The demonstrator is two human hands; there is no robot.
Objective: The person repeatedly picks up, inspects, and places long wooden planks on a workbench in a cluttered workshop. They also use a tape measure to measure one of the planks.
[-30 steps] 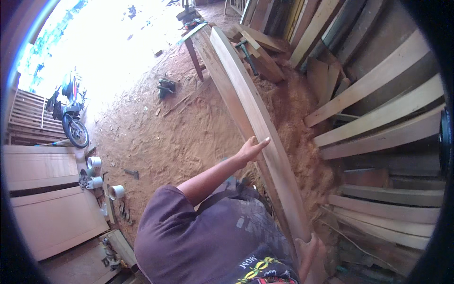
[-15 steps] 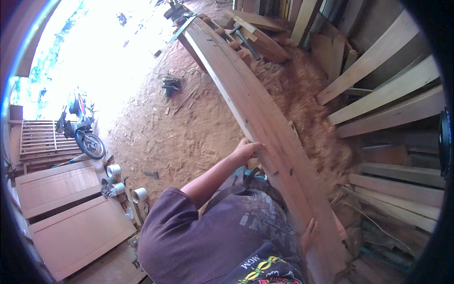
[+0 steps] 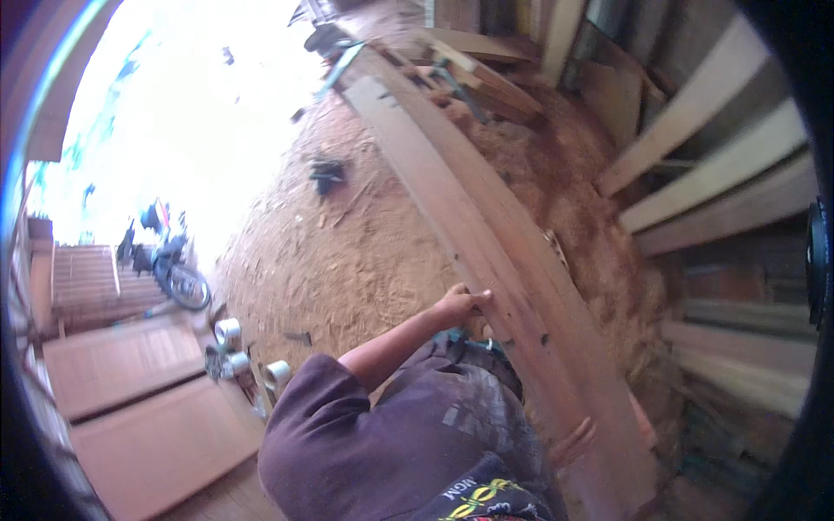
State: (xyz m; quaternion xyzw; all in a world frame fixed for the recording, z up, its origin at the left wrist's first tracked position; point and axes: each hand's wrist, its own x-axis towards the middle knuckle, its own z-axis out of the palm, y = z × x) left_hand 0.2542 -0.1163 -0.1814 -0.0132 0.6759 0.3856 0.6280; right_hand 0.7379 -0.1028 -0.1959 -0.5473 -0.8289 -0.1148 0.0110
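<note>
A long reddish-brown wooden board (image 3: pixel 417 187) runs from the far end down to my right side. It lies alongside or on a second long board (image 3: pixel 508 213); how they overlap is hard to tell. With the thumb on top, my left hand (image 3: pixel 463 304) grips its left edge near my waist, the other fingers partly hidden below. My right hand (image 3: pixel 572 443) rests closer to me on the same board, fingers stretched out flat over its top face. A light bluish-green strip (image 3: pixel 340 68) crosses near the boards' far end.
Sawdust covers the ground, with a dark power tool (image 3: pixel 327 174) on it. A hammer (image 3: pixel 459 91) lies on timber at the far right. Planks (image 3: pixel 695 122) lean along the right. Panels (image 3: pixel 122 365), white pots (image 3: pixel 228 330) and a motorcycle (image 3: pixel 178 269) stand left.
The gripped board has slid toward me, its far end now short of the other board's end. Both hands moved along with it. The whole view has shifted slightly and blurred.
</note>
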